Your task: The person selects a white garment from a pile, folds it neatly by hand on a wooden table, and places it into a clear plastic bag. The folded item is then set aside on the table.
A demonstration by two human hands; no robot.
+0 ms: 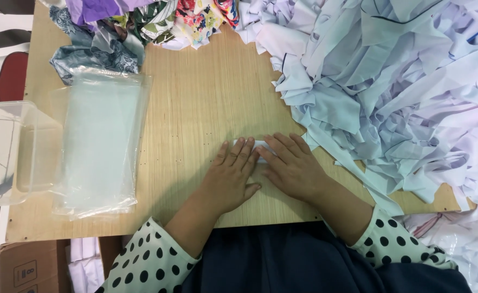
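Both the left hand [229, 176] and the right hand [292, 165] are pressing, with fingers flat and close together, a small folded white cloth [262, 145] on the wooden surface [195, 103]; it is looking light, soft and easiest to pinch at its edges.

A wooden table [195, 103] carries pale fabric strips [391, 81], patterned scraps [141, 27], clear plastic bags [100, 141], a plastic box [5, 152]

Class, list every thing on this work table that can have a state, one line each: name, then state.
Left hand: flat, palm down, pressing on the white folded cloth.
Right hand: flat, palm down, on the same cloth.
White folded cloth: folded small, mostly hidden under the hands.
Pale fabric heap: loose, tangled.
Patterned fabric pile: crumpled.
Clear plastic bags: stacked flat.
Clear plastic box: open, lidless.
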